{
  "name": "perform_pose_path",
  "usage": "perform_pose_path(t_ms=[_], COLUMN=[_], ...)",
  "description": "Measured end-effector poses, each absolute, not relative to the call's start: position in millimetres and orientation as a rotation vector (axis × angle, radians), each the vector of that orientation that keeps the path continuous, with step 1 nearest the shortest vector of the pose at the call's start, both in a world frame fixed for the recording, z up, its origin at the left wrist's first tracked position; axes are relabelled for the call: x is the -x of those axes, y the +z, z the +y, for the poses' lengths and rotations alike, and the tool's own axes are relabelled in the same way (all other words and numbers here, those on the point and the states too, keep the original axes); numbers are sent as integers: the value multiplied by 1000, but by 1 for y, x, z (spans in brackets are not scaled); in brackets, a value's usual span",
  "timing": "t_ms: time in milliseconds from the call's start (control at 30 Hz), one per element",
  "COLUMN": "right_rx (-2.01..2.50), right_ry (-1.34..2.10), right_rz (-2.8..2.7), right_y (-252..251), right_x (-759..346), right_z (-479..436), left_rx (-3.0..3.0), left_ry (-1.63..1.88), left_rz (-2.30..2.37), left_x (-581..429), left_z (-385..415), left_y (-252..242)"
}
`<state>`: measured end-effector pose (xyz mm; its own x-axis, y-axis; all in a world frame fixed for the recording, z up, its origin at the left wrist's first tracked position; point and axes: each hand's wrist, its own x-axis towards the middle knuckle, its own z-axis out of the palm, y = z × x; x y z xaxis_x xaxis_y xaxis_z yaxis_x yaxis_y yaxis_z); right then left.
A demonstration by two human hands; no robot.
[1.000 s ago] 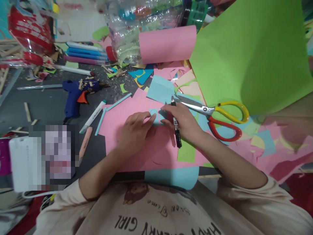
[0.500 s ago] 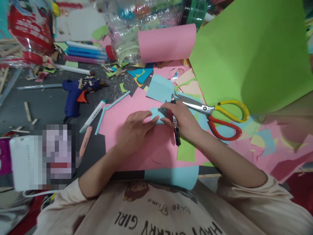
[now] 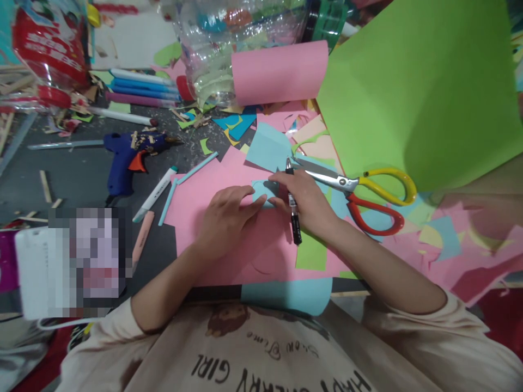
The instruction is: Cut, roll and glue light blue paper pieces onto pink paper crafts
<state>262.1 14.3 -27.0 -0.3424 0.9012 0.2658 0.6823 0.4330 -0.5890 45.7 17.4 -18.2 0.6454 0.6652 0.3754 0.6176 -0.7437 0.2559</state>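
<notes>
Locating workpiece: lt-blue paper pc. (image 3: 261, 187) lies btwn. both hands, on the pink sheet (image 3: 261, 247), center of work area. A curved line shows near its upper L edge.

L hand (image 3: 226, 215): palm down, fingers bent and close together over the pink sheet; thumb stands apart from them, its tip on the paper pc. R hand (image 3: 310, 198): thumb and index slightly apart at R side of same pc.; cannot tell if they pinch it. R hand also holds black pen (image 3: 295, 220), upper end beside scissors' blades.

Adj. to R hand: scissors (image 3: 343, 182), yellow and red handles pointing R. Above both hands: blue sheet (image 3: 267, 146). Below R hand: green paper strip (image 3: 312, 255), on pink sheet.

L of pink sheet, on table (image 3: 77, 188): white marker (image 3: 155, 194), peach marker (image 3: 143, 237), blue glue gun (image 3: 120, 160) w/ orange trigger. Thin blue strips (image 3: 167, 202) lie at upper L edge of sheet. Far side: pink paper roll (image 3: 281, 73), horiz. Upper R: lg. green sheet (image 3: 429, 92).
</notes>
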Motion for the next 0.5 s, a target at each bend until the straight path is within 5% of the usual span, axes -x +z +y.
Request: perform_pose_path(t_ms=[500], right_rx=[1354], right_ry=[558], right_rz=[-2128], right_y=[-27], right_x=[-262], right_z=[14], left_rx=[-2806], left_ry=[620], left_rz=[1006], left_x=[-50], left_z=[16], left_y=[-11])
